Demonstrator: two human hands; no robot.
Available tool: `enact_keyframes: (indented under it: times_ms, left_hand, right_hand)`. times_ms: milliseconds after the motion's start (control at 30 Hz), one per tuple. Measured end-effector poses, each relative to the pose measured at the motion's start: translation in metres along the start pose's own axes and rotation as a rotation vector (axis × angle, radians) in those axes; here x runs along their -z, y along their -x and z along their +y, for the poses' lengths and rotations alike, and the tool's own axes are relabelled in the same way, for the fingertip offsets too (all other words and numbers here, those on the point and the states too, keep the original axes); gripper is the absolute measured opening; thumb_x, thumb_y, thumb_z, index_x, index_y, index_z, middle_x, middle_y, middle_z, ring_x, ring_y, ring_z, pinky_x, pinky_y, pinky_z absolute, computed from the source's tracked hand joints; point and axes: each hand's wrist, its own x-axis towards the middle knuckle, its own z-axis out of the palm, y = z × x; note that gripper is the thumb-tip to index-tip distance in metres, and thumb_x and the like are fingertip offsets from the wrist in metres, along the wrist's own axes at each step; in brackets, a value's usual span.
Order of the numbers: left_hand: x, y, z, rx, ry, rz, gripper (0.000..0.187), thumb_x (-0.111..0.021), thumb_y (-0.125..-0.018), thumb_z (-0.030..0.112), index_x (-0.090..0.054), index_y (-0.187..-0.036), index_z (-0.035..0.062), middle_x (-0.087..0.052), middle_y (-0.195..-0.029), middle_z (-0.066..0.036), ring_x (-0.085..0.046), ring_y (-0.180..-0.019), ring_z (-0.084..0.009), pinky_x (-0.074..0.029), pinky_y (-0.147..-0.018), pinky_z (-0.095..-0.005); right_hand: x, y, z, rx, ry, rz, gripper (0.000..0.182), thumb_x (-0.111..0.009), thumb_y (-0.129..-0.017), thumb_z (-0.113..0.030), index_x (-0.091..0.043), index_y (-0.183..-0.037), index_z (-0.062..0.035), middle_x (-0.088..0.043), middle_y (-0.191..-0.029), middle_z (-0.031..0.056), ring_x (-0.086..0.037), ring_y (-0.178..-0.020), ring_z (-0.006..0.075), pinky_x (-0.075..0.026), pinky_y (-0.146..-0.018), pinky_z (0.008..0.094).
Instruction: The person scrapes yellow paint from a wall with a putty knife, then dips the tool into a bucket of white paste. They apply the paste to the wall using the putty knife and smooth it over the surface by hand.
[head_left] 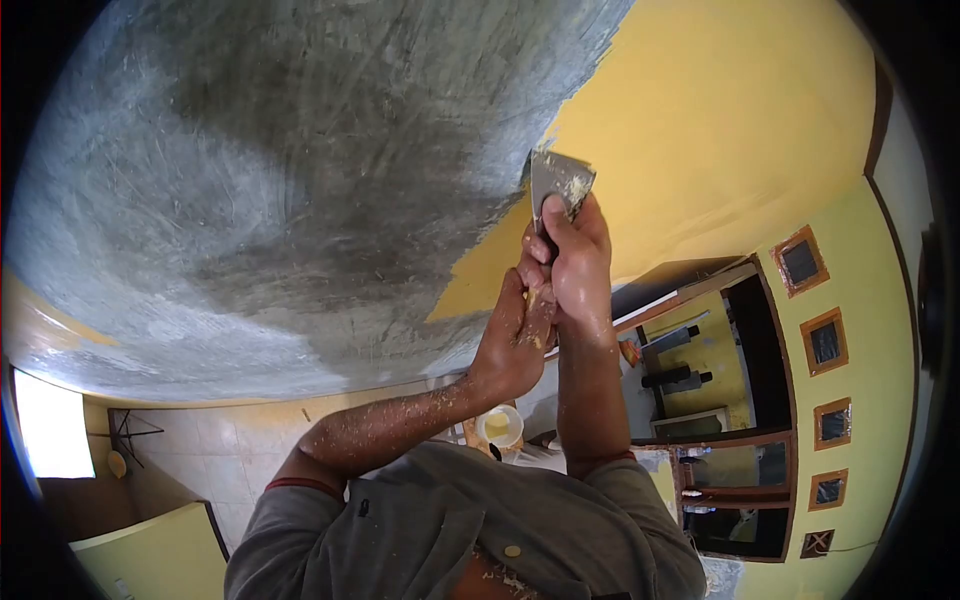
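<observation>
A paint scraper [562,178] with a wide metal blade is held up against the wall, its blade flecked with pale paint crumbs. My right hand [582,270] is closed around it, the thumb pressed along the base of the blade. Just below and to the left, my left hand [518,335] is closed around the lower handle, tight against the right hand; most of the handle is hidden. The blade edge meets the border between yellow paint [720,120] and bare grey wall [330,190]. Paint flecks dot both forearms.
Below my arms stands a white bucket [500,427] with pale yellowish contents. To the right are a wood-framed doorway [700,370] and small framed wall openings [800,262]. A bright window [52,425] and a dark metal stand [130,435] are at the lower left.
</observation>
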Motion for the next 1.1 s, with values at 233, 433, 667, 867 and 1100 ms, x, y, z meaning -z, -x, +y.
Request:
enact_keyframes:
  times_ms: [233,433,667,867,1100]
  left_hand:
    - [-0.01,-0.006,0.007,-0.026,-0.033,-0.09,0.025,-0.039,-0.108,0.021,-0.037,-0.131,0.0135,-0.047,-0.1,0.001,-0.044,-0.074,-0.0035,-0.04,-0.058,-0.0206]
    - [-0.007,-0.007,0.0,-0.051,-0.005,-0.08,0.036,-0.04,-0.108,0.021,-0.032,-0.142,0.0148,-0.049,-0.105,-0.001,-0.045,-0.072,-0.004,-0.039,-0.057,-0.0203]
    - [0.0,0.0,-0.003,0.02,-0.078,-0.019,0.046,-0.04,-0.107,0.02,-0.024,-0.149,0.0107,-0.05,-0.108,-0.002,-0.045,-0.071,-0.0057,-0.041,-0.057,-0.0218]
    - [-0.01,-0.001,0.001,0.069,-0.038,-0.12,0.048,-0.04,-0.107,0.022,-0.022,-0.151,0.0108,-0.048,-0.115,-0.003,-0.047,-0.086,-0.006,-0.044,-0.066,-0.0224]
    - [-0.008,-0.01,0.029,0.196,-0.222,-0.091,0.052,-0.041,-0.108,0.025,-0.019,-0.153,0.0112,-0.048,-0.125,-0.007,-0.052,-0.102,-0.0103,-0.049,-0.078,-0.0261]
  right_hand:
    - [0.001,-0.006,-0.028,-0.011,0.047,-0.008,0.015,-0.056,-0.1,-0.016,-0.044,-0.109,-0.0116,-0.046,-0.075,0.0,-0.047,-0.056,0.0075,-0.037,-0.039,0.0238]
    - [0.0,-0.009,-0.023,0.005,0.071,-0.013,0.02,-0.057,-0.1,-0.021,-0.048,-0.114,-0.0093,-0.046,-0.068,-0.0001,-0.043,-0.051,0.0066,-0.036,-0.038,0.0224]
    - [0.006,-0.006,-0.004,0.023,-0.012,-0.039,0.023,-0.058,-0.1,-0.018,-0.05,-0.118,-0.0073,-0.049,-0.077,-0.0006,-0.044,-0.055,0.0055,-0.036,-0.038,0.0209]
    - [0.012,-0.009,-0.012,0.029,-0.016,-0.078,0.023,-0.058,-0.1,-0.019,-0.05,-0.117,-0.0064,-0.052,-0.078,0.0007,-0.045,-0.055,0.0052,-0.036,-0.038,0.0207]
    - [-0.003,-0.014,-0.036,0.101,0.053,-0.054,0.023,-0.058,-0.1,-0.023,-0.05,-0.113,-0.0052,-0.046,-0.071,-0.0004,-0.045,-0.054,0.0055,-0.037,-0.039,0.0222]
